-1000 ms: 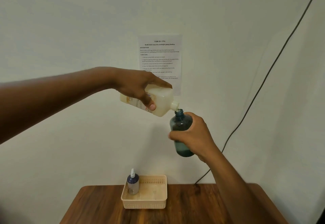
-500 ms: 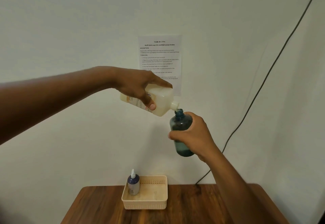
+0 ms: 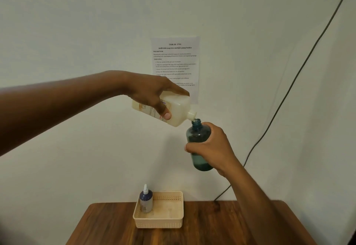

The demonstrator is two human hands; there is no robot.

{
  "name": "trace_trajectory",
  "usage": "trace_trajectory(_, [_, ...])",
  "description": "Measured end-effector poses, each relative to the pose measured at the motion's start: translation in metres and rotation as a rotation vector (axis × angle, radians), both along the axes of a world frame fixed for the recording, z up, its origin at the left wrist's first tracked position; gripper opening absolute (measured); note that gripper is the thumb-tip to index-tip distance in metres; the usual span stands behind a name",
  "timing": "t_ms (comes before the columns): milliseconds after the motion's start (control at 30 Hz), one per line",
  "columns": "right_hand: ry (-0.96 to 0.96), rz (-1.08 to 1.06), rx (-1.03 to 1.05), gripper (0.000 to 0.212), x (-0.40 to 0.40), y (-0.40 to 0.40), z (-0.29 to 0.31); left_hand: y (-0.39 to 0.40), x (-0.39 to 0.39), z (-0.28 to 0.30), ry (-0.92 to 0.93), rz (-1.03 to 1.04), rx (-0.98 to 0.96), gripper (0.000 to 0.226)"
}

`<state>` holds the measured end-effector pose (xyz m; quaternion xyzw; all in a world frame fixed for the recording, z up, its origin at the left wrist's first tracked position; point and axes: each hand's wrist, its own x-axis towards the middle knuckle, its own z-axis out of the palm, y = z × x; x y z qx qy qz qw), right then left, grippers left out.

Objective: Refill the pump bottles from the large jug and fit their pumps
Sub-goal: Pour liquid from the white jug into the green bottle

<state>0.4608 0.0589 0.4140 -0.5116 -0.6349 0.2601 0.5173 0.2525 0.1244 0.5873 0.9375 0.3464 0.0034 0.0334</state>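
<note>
A person's left hand (image 3: 152, 94) grips the tilted large jug (image 3: 173, 110), spout just above the narrow mouth of the teal pump bottle (image 3: 198, 144), which the right hand (image 3: 212, 146) clasps upright in mid-air, high over the table (image 3: 212, 223). The likely fault is soap running down the bottle should either unsupported hand drift, or an overfill unseen behind the fingers. Below, a basket (image 3: 159, 223) holding a capped bottle (image 3: 146, 200) sits at the table's far edge, with bare wood toward the near edge for setting down

A printed sheet (image 3: 175, 65) hangs on the wall beside a dark cable (image 3: 285, 102), above a wooden table (image 3: 212, 225).
</note>
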Motion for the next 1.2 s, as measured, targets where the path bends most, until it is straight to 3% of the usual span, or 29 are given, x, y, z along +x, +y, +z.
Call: trace_trajectory(1200, [0.006, 0.009, 0.003, 0.046, -0.006, 0.003, -0.002, 0.011, -0.003, 0.005, 0.018, -0.02, 0.005, 0.077])
